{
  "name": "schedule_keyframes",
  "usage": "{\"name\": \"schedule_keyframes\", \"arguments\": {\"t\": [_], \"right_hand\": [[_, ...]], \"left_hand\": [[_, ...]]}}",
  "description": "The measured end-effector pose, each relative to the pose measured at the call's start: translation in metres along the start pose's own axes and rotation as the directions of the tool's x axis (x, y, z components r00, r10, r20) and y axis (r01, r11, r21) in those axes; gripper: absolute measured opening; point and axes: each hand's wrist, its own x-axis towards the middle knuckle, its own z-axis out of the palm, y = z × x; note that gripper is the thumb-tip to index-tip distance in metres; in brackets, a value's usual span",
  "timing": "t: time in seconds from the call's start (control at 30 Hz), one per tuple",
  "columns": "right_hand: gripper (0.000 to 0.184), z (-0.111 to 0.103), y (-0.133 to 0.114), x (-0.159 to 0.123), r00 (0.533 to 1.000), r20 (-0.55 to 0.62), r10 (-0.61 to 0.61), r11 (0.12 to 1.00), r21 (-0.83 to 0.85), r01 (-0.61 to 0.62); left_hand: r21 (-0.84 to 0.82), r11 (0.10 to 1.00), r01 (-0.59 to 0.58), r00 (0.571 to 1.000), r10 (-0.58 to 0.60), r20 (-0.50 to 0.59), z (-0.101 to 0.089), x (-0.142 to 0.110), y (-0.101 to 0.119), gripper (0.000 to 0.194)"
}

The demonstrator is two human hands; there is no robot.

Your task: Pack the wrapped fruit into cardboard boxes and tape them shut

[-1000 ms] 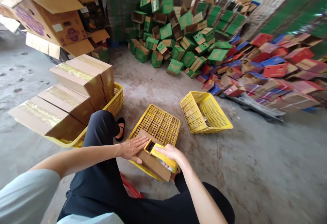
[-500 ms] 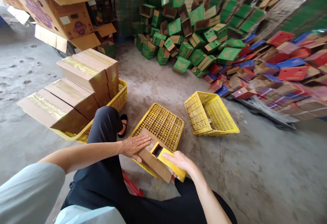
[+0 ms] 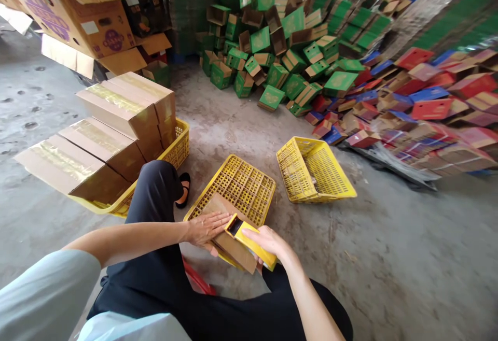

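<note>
A brown cardboard box lies on an upturned yellow plastic crate in front of my knees. My left hand lies flat on the box top with its fingers stretched out. My right hand grips a yellow tape dispenser and presses it onto the box. The box's near end is hidden behind my right hand.
At my left a yellow crate carries several taped brown boxes. Another yellow crate lies tilted on the concrete floor ahead. Piles of green boxes and red and blue boxes fill the back and right.
My right hand has drawn the tape dispenser along the box towards me. The view has shifted a little; my left hand stays flat on the box.
</note>
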Motion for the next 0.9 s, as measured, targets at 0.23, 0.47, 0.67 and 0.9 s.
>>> {"name": "schedule_keyframes", "arguments": {"t": [0.23,0.47,0.67,0.9], "right_hand": [[0.051,-0.007,0.017,-0.006,0.999,0.050,-0.012,1.000,0.029,0.010],[0.049,-0.016,0.041,-0.023,1.000,0.006,0.012,0.999,0.043,-0.012],[0.050,-0.007,0.047,-0.015,1.000,-0.020,-0.005,1.000,0.030,0.005],[0.048,-0.007,0.049,-0.011,0.999,-0.036,0.002,1.000,0.022,-0.001]], "left_hand": [[0.009,0.999,-0.033,0.999,0.033,0.016,0.000,0.001,-0.009,0.105],[0.041,0.999,-0.024,1.000,0.023,0.003,0.004,0.001,-0.010,0.106],[0.038,0.999,-0.007,0.999,0.006,0.034,0.016,0.014,0.014,0.117],[0.050,0.998,-0.029,0.998,0.026,0.064,0.022,0.029,0.026,0.115]]}}
